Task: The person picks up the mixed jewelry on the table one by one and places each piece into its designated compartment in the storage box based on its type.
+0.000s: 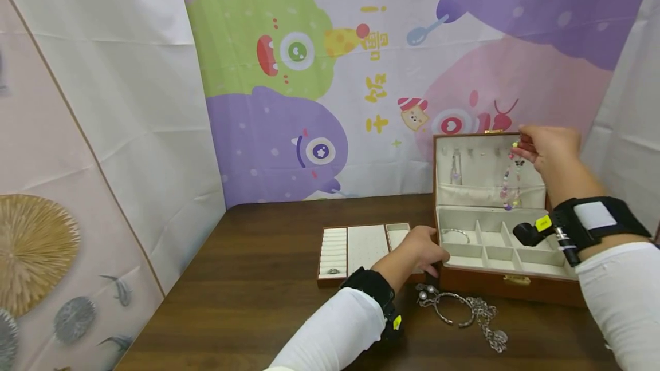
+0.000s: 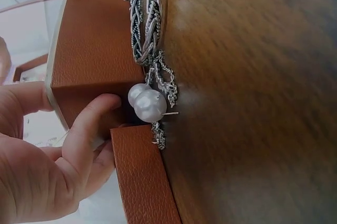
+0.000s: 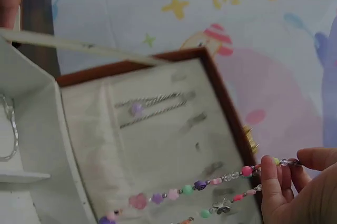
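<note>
My right hand [image 1: 554,145] pinches a beaded necklace [image 3: 138,201] at the top right of the raised lid. Its loop of pink, purple, green and clear beads hangs down in front of the lid lining. The brown jewelry box [image 1: 482,285] stands open, with white compartments. At its left front corner, my left hand [image 1: 420,248] grips the side wall, thumb outside [image 2: 105,103] and index finger over the rim. Inside the lid hangs a silver chain with a purple pendant [image 3: 137,109]. A thin silver bracelet [image 1: 459,232] lies in a left compartment.
A shallow jewelry tray [image 1: 367,245] with ring rolls sits left of the box, close against it. In front lie a silver cuff bangle [image 1: 438,309], tangled silver chains [image 1: 486,316] and pearl beads [image 2: 151,105] on the dark wooden table [image 1: 268,268]. A cartoon-print cloth [image 1: 371,170] hangs behind.
</note>
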Demonstrator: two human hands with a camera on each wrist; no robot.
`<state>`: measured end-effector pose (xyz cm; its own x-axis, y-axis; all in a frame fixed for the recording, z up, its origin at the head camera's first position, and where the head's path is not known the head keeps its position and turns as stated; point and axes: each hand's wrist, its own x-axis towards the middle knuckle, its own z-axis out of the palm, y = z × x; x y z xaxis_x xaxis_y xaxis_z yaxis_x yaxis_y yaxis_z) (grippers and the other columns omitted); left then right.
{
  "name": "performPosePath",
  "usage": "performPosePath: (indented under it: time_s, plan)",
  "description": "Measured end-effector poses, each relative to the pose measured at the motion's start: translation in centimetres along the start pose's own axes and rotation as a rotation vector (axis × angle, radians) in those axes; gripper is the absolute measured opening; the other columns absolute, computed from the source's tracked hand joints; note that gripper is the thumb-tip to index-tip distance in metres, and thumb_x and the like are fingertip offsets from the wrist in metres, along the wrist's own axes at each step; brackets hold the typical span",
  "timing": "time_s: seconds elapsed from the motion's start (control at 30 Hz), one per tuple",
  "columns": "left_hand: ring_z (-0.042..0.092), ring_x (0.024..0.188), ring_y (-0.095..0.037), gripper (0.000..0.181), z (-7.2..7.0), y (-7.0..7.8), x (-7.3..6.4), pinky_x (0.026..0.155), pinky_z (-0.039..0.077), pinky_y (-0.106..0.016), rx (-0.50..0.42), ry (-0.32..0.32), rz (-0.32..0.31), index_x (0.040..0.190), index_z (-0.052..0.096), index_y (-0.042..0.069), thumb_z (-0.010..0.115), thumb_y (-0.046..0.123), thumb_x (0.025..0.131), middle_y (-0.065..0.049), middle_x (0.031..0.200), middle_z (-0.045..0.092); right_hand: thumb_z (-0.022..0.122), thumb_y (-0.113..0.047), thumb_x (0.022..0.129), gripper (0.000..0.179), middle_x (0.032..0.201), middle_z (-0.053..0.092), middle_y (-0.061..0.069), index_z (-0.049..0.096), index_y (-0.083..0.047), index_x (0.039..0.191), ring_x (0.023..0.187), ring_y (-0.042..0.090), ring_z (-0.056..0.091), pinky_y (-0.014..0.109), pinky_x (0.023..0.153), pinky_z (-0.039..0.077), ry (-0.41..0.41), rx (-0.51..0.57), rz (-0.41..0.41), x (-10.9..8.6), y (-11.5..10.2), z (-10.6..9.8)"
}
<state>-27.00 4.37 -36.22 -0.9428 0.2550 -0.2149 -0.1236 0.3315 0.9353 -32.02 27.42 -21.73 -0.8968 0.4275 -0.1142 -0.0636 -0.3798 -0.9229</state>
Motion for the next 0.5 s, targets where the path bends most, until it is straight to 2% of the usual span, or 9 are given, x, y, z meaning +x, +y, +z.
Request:
performPosePath:
  time_s: [0.13, 0.2, 0.27, 0.43, 0.5]
  plan:
    - [0.069, 0.074, -0.040, 0.063, -0.1, 0.0, 0.0, 0.060, 0.058, -0.045, 0.023, 0.003, -0.004, 0.139, 0.050, -0.001, 0.069, -0.009, 0.079, -0.024, 0.119, 0.057, 0.083, -0.005, 0.075, 0.044, 0.070, 0.059, 0.001, 0.053, -0.014, 0.106, 0.064, 0.012, 0.061, 0.030, 0.060, 0.058, 0.078, 0.137, 0.047, 1.0, 0.9, 0.0]
    - [0.069, 0.074, -0.040, 0.063, -0.1, 0.0, 0.0, 0.060, 0.058, -0.045, 0.024, 0.008, -0.002, 0.138, 0.050, -0.001, 0.069, -0.009, 0.079, -0.024, 0.118, 0.057, 0.084, -0.005, 0.074, 0.047, 0.072, 0.061, 0.001, 0.055, -0.016, 0.108, 0.065, 0.013, 0.062, 0.030, 0.060, 0.058, 0.109, 0.180, 0.069, 1.4, 1.3, 0.0]
    - [0.069, 0.076, -0.039, 0.062, -0.1, -0.1, 0.0, 0.060, 0.058, -0.045, 0.023, 0.012, 0.001, 0.138, 0.050, -0.001, 0.069, -0.009, 0.079, -0.023, 0.117, 0.058, 0.082, -0.004, 0.076, 0.041, 0.070, 0.062, 0.002, 0.057, -0.015, 0.106, 0.063, 0.014, 0.064, 0.031, 0.060, 0.058, 0.137, 0.223, 0.101, 1.7, 1.6, 0.1]
    - [0.069, 0.079, -0.038, 0.062, 0.1, -0.1, -0.2, 0.061, 0.058, -0.046, 0.020, 0.014, 0.010, 0.137, 0.051, -0.002, 0.069, -0.009, 0.079, -0.022, 0.117, 0.057, 0.075, -0.001, 0.083, 0.032, 0.066, 0.063, 0.003, 0.056, -0.012, 0.106, 0.060, 0.014, 0.067, 0.031, 0.060, 0.058, 0.159, 0.219, 0.147, 2.4, 1.9, 0.3]
    - [0.069, 0.078, -0.038, 0.062, 0.2, 0.0, -0.2, 0.061, 0.058, -0.046, 0.023, 0.017, 0.012, 0.137, 0.051, -0.002, 0.070, -0.009, 0.079, -0.021, 0.119, 0.056, 0.074, -0.003, 0.084, 0.035, 0.066, 0.063, 0.002, 0.053, -0.013, 0.110, 0.060, 0.013, 0.067, 0.028, 0.061, 0.057, 0.147, 0.161, 0.145, 2.6, 1.9, 0.3]
